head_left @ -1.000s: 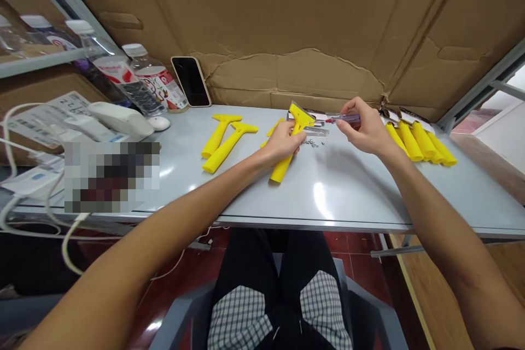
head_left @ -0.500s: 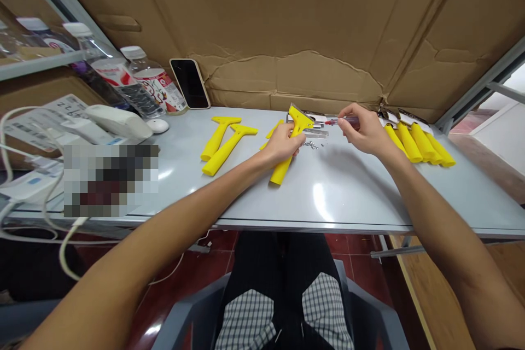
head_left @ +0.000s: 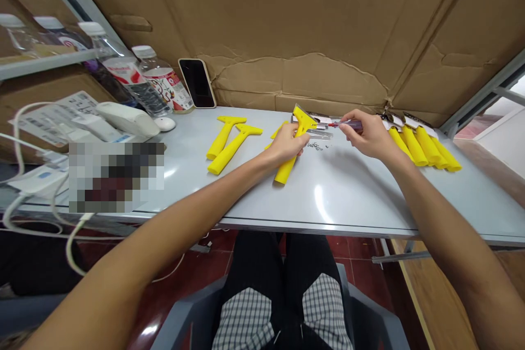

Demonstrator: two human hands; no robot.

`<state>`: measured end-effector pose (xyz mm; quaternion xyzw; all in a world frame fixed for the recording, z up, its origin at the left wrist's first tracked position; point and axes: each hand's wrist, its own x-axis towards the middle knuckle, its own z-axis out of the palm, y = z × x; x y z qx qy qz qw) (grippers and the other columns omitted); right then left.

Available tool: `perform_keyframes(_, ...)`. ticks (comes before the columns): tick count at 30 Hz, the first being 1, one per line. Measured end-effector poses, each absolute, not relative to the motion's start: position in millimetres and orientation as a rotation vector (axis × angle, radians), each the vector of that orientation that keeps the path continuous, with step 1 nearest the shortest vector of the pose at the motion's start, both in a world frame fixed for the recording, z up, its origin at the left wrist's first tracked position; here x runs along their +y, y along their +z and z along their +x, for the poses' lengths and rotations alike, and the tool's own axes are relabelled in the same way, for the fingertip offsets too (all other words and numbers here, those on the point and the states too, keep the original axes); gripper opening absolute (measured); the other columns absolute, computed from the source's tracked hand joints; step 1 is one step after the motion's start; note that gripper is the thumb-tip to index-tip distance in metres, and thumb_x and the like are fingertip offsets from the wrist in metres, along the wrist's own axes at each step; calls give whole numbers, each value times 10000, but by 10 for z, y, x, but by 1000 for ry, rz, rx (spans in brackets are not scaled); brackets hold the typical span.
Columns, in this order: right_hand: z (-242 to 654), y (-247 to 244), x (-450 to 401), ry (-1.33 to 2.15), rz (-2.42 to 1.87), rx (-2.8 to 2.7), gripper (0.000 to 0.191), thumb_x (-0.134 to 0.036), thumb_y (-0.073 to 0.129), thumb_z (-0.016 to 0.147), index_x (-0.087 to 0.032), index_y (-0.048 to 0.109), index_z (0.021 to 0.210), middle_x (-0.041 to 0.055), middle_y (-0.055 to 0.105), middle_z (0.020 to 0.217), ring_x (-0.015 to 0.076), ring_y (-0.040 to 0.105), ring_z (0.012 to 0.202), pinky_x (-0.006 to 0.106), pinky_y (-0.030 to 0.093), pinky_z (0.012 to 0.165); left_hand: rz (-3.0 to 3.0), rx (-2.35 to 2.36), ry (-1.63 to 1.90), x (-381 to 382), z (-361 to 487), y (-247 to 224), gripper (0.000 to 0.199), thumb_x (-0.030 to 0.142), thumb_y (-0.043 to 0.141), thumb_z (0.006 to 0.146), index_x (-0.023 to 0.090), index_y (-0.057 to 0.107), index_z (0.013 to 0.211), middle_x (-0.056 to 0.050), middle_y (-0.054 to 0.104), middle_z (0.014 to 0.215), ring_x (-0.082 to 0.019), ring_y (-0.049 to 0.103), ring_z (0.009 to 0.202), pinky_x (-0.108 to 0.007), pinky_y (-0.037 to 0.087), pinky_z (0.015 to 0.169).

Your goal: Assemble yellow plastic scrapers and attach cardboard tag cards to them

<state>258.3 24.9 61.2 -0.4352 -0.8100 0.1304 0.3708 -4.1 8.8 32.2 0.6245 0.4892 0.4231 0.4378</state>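
My left hand (head_left: 288, 144) is closed around the handle of a yellow scraper (head_left: 286, 171), whose wide head tilts up and away from me. In my right hand (head_left: 365, 131) is a screwdriver (head_left: 350, 124), held level with its tip pointing left at the scraper's head. Whether the tip sits in a screw is too small to tell. Small screws (head_left: 315, 146) lie in a loose pile under the scraper's head, with thin metal blades (head_left: 322, 134) just behind them. Part of another yellow scraper shows behind my left hand.
Two yellow scraper handles (head_left: 229, 147) lie left of my hands. Several yellow scrapers (head_left: 426, 145) with dark-topped packaging lie at the right. A phone (head_left: 197, 83) leans on the cardboard at the back. Bottles (head_left: 166, 79), a white mouse (head_left: 164, 123) and cables crowd the left side.
The view has shifted slightly, so everything sits a little further right. Both hands keep their hold, and the screwdriver stays at the scraper's head.
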Motion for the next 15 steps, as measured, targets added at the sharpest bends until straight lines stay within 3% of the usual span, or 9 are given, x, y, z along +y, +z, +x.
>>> perform_keyframes(6,2593,605,246,376,-1067,-2093,273,-466,755,983,-258,640,1117,-25,668,682,190,581,562,336,435,594,1593,1244,1073,87,-48,335,153,172,636,792,241,506,750,43,544,578,-128,532,511,-287,377,519)
perform_keyframes(10,2589,604,257,409,-1069,-2092,295,-517,734,1012,-245,663,1101,-15,675,658,200,608,570,350,464,624,1593,1282,1067,71,-48,368,139,181,643,788,239,521,755,34,568,570,-132,539,515,-282,393,528)
perform_keyframes(15,2571,638,244,336,-1112,-2080,361,-579,659,1060,-235,692,955,11,665,637,194,594,564,354,441,619,1612,1268,1055,70,-48,369,128,190,637,775,240,521,750,39,561,575,-128,531,511,-284,393,532)
